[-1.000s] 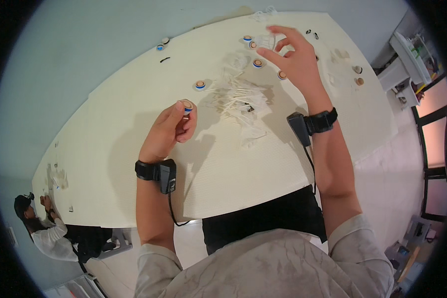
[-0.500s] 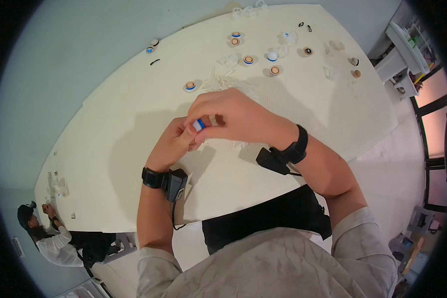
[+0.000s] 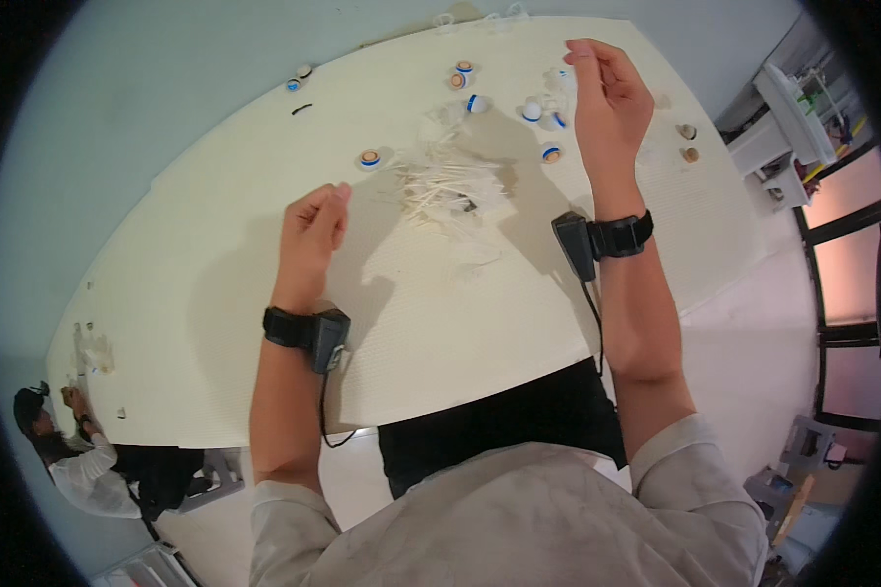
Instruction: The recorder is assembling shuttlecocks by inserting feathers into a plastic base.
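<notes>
The left hand (image 3: 313, 230) is hovering over the white bench (image 3: 215, 323) with its fingers (image 3: 335, 201) pinched together; whether they are gripping anything I cannot tell. The right hand (image 3: 609, 93) is hanging raised farther out, its fingers curled and pinched, their contents also unclear. Between the hands a heap of thin white sticks (image 3: 450, 191) is lying on the bench. Small round caps (image 3: 550, 115), white with blue or orange, are sitting scattered beyond it, beside the right hand. Another person (image 3: 78, 460) is working at the bench's far left corner.
</notes>
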`<state>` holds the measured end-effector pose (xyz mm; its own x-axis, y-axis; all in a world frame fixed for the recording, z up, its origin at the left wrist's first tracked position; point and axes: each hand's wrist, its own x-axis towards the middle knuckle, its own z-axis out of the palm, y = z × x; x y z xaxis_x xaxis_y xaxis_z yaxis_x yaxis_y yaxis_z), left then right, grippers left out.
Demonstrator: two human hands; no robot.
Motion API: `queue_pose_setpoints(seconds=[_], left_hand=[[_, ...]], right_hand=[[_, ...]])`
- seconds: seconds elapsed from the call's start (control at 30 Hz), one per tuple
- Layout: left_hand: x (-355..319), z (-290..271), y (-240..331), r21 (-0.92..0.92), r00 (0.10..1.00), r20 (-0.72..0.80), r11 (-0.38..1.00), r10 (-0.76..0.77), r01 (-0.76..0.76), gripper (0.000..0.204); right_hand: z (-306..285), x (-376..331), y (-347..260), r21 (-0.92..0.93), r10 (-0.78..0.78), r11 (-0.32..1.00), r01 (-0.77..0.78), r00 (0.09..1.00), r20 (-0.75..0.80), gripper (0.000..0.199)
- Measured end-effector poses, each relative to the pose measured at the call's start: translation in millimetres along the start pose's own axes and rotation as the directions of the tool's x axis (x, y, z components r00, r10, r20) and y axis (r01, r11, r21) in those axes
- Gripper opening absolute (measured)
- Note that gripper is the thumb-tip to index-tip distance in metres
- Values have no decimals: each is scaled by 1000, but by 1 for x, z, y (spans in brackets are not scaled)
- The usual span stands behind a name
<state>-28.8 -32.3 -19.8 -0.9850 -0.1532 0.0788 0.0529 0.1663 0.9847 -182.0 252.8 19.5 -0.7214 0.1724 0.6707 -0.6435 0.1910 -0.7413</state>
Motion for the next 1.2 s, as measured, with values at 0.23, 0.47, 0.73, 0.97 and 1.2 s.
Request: queue_pose_setpoints(seconds=[0.23, 0.47, 0.73, 0.97, 1.2], left_hand=[[13, -20, -22, -89, 985, -158, 994, -75, 61, 41], [8, -19, -27, -91, 998, -67, 996, -20, 14, 41], [-21, 18, 21, -399, 965, 252, 916, 65, 43, 23], [-14, 10, 7, -138, 934, 357, 989, -2, 54, 26], [-15, 11, -2, -455, 977, 193, 891, 90, 7, 19]], right_hand=[[-93, 24, 29, -274, 17, 960, -62, 986, -165, 21], [-131, -9, 40, -790, 326, 612, 34, 899, 292, 17], [-28, -45, -78, -106, 2, 989, 102, 713, 701, 16], [37, -5, -77, -126, 187, 982, -138, 686, 703, 27], [84, 3, 40, -217, -87, 816, 536, 485, 870, 35]])
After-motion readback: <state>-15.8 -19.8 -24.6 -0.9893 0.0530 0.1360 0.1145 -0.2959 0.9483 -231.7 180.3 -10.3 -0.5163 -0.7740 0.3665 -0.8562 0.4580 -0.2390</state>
